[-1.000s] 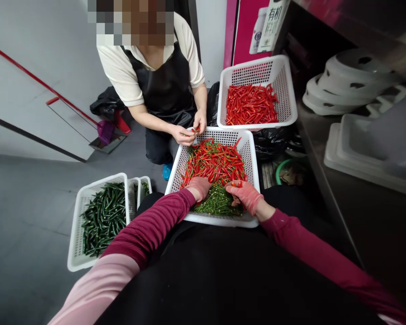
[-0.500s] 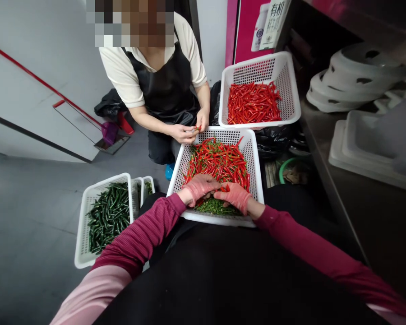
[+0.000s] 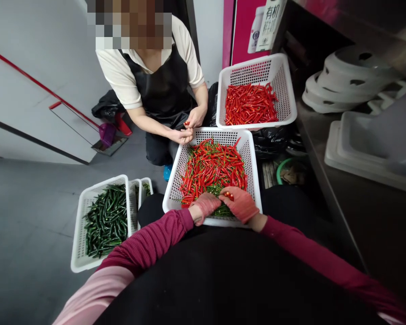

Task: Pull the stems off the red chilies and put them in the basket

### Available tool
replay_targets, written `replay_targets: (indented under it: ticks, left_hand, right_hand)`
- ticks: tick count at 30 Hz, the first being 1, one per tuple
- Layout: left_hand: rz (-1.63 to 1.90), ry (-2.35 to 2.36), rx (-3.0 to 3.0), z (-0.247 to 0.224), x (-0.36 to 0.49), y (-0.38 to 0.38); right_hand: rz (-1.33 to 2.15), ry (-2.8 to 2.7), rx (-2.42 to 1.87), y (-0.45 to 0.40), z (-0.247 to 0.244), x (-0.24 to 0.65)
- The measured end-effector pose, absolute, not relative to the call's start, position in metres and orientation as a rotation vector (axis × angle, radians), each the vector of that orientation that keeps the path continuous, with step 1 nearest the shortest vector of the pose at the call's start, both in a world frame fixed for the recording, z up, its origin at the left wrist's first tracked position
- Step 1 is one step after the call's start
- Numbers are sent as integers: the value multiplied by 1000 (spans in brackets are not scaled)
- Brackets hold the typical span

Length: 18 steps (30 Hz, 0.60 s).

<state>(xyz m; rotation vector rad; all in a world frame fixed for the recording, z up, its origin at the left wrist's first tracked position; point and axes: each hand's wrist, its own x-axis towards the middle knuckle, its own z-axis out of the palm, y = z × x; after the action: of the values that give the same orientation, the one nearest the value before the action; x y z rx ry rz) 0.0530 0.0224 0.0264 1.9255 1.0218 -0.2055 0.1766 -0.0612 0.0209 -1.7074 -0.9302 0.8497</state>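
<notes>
A white basket (image 3: 171,198) in front of me holds a heap of red chili peppers (image 3: 216,164), many with green stems. Over its near end, my right hand (image 3: 242,204), in a pink glove, is closed around a few red chili peppers (image 3: 228,195) whose ends show between thumb and fingers. My left hand (image 3: 206,206), gloved alike, is closed, its fingertips meeting the right hand's. What it pinches is too small and hidden to tell. Loose green stems (image 3: 224,211) lie beneath both hands.
Across from me a co-worker (image 3: 159,85) handles a red chili over the basket's far edge. Another white basket (image 3: 292,106) of red chilies stands behind, right. At left is a white basket (image 3: 77,234) of green chilies. A steel counter (image 3: 320,162) runs along the right.
Both my hands have come nearer to me, toward the basket's near edge, and the right hand has turned so chili ends show. The co-worker's hands have shifted slightly left.
</notes>
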Motion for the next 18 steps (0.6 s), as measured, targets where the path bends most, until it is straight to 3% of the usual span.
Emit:
replay_targets:
  ticks: [8,13,18]
  left_hand:
    - [-556,982,2784,22,77,79]
    - [-692,1180,2734,-7,103,73]
    - [-772,977,2671,-2,101,74]
  right_hand:
    - [1466,33,-1092,-56,32,225]
    - [1540,73,-1013,-58,32,211]
    - [1512,108,-1074,-58,33,204]
